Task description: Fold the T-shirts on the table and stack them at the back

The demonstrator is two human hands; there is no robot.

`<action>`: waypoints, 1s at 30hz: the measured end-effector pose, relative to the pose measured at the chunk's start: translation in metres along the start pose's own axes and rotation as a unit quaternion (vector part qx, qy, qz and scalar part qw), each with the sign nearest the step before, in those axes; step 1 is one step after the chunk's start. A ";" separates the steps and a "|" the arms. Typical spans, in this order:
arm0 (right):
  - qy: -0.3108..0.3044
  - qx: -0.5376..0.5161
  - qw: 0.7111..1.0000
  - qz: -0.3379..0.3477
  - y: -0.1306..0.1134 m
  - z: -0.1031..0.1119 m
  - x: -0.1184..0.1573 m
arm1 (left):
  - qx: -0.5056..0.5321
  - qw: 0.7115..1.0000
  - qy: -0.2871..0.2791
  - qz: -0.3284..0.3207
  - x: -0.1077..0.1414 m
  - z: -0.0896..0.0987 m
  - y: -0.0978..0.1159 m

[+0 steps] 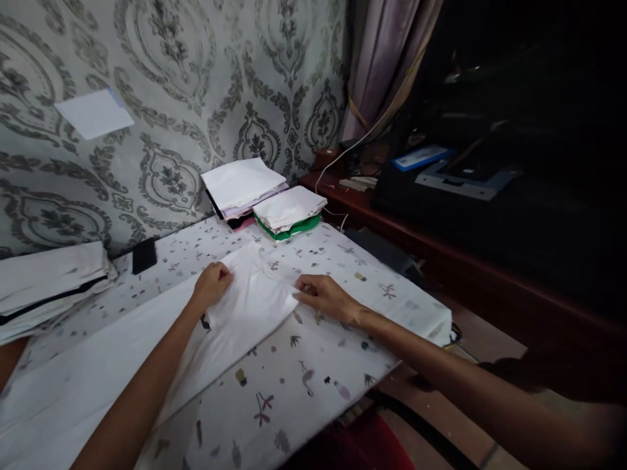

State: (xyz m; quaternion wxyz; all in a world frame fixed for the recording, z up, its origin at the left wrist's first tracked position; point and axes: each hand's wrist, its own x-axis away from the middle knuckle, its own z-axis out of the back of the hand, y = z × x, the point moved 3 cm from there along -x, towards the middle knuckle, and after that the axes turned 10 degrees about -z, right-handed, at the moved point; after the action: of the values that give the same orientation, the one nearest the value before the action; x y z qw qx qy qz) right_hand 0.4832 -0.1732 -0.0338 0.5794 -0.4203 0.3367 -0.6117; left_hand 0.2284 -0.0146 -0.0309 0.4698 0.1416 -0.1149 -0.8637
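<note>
A white shirt (255,300) lies stretched along the table, its narrow neckline end pointing away from me and the rest running to the lower left. My left hand (213,285) is closed with fingertips pinching the cloth on the left side. At the right-hand edge, my right hand (327,298) grips a corner of the shirt between thumb and fingers. A small dark mark shows on the cloth beside my left forearm, which hides part of the shirt.
Two stacks of folded clothes, one topped in white (242,183) and one with green below (291,215), stand at the back. Further left are a black phone (144,255) and another folded pile (49,281). A patterned cloth covers the table (313,385). A dark wooden cabinet (441,254) stands right.
</note>
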 end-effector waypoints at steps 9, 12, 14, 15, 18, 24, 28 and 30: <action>-0.009 -0.061 0.998 -0.017 0.008 -0.004 -0.002 | 0.050 0.998 -0.048 0.008 -0.003 -0.003 0.009; -0.013 -0.069 0.997 -0.020 0.010 -0.005 -0.003 | 0.057 0.998 -0.030 -0.016 -0.004 -0.002 0.014; -0.014 -0.071 0.997 -0.016 0.011 -0.004 -0.004 | 0.056 0.998 -0.030 -0.014 -0.005 -0.003 0.017; -0.014 -0.071 0.997 -0.014 0.011 -0.004 -0.004 | 0.053 0.998 -0.037 -0.007 -0.005 -0.004 0.018; -0.015 -0.074 0.997 -0.014 0.013 -0.004 -0.004 | 0.044 0.997 -0.061 -0.003 -0.006 -0.006 0.023; -0.007 -0.069 0.998 -0.012 0.012 -0.004 -0.003 | 0.108 0.990 0.070 -0.048 -0.004 0.017 0.023; 0.024 -0.036 0.999 -0.012 0.011 -0.002 -0.004 | 0.112 0.990 0.072 -0.036 -0.008 0.024 0.015; 0.031 -0.023 0.999 -0.011 0.011 -0.002 -0.004 | 0.081 0.995 0.036 -0.041 -0.011 0.018 0.016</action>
State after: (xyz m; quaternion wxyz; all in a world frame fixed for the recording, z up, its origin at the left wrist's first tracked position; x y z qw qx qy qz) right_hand 0.4857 -0.1704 -0.0451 0.5524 -0.4180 0.3637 -0.6228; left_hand 0.2397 -0.0129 -0.0072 0.4245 0.2146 -0.1613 -0.8647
